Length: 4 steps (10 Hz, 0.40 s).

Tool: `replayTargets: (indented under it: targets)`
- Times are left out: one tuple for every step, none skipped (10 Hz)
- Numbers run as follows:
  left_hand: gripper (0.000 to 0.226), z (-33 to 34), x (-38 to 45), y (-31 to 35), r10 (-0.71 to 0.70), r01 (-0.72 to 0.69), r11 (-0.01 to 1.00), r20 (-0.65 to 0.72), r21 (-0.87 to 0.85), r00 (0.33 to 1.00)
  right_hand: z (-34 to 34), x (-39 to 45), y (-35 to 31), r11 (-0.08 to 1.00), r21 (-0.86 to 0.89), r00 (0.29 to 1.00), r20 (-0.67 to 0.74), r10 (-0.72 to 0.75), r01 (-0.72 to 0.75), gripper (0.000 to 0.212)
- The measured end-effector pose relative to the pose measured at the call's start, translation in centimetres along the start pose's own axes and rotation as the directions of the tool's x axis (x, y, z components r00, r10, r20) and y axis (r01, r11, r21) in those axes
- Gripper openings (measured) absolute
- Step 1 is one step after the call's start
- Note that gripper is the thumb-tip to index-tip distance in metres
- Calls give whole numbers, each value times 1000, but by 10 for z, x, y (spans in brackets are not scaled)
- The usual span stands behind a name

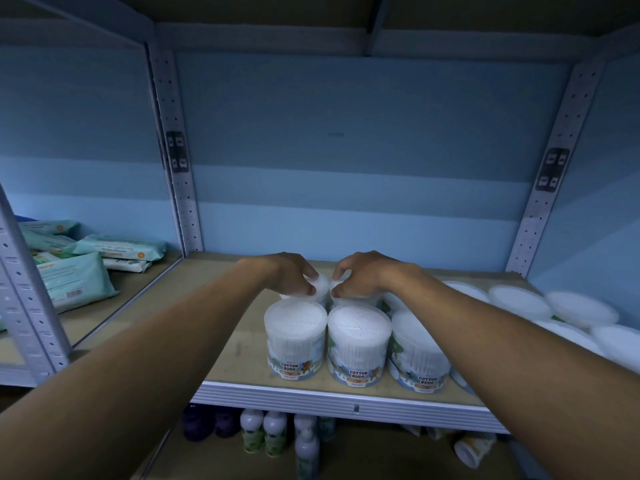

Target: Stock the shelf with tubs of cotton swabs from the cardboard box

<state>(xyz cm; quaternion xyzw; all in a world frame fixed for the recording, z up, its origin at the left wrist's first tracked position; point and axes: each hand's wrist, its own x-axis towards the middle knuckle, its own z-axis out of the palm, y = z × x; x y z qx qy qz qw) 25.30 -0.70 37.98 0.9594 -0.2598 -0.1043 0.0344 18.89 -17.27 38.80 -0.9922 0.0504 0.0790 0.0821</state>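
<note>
Right now the person is reaching with both arms over the front row of tubs on the shelf [221, 344]. The left hand [287, 275] is holding a tub in the 2nd row [321, 287] from above, fingers curled over its lid. The right hand [360, 275] is doing the same w/ the tub next to it [337, 284], thumb and fingers pinching the rim. Both hands are almost touching each other, so the two tubs are going down side by side, close together.

I think they are being gripped from the top because the front row is blocking the sides; only the lids are reachable from here. The front tubs [295, 339] are standing upright at the shelf edge, labels facing out, approx. in one line, probably so a shopper is reading them easily. More tubs, w/ white lids [519, 301], are sitting at the right side of the shelf, and the left part of the board is bare, so the stocking is seeming not finished yet. The cardboard box is not in view.

On the neighbour shelf at left, packs of wipes [83, 271] are lying flat and a bit messy. Below the shelf, bottles [273, 431] are standing.
</note>
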Motion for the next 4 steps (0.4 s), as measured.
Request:
replayTargets:
  targets:
    - [58, 6, 1, -4, 3, -4, 999, -26, -34, 1000, 7, 4, 8, 997, 73, 998, -68, -5, 10, 49]
    - [57, 9, -4, -8, 11, -36, 989, -178, -141, 984, 18, 0, 18, 975, 213, 977, -213, -18, 64, 45]
    - [42, 22, -39, -8, 91, -227, 952, -518, -206, 851, 26, -27, 33, 951, 216, 907, -404, -120, 222, 36]
    - [19, 65, -104, -8, 47, -407, 852, -726, -329, 686, 19, -81, 45, 887, 270, 766, -630, -130, 373, 34]
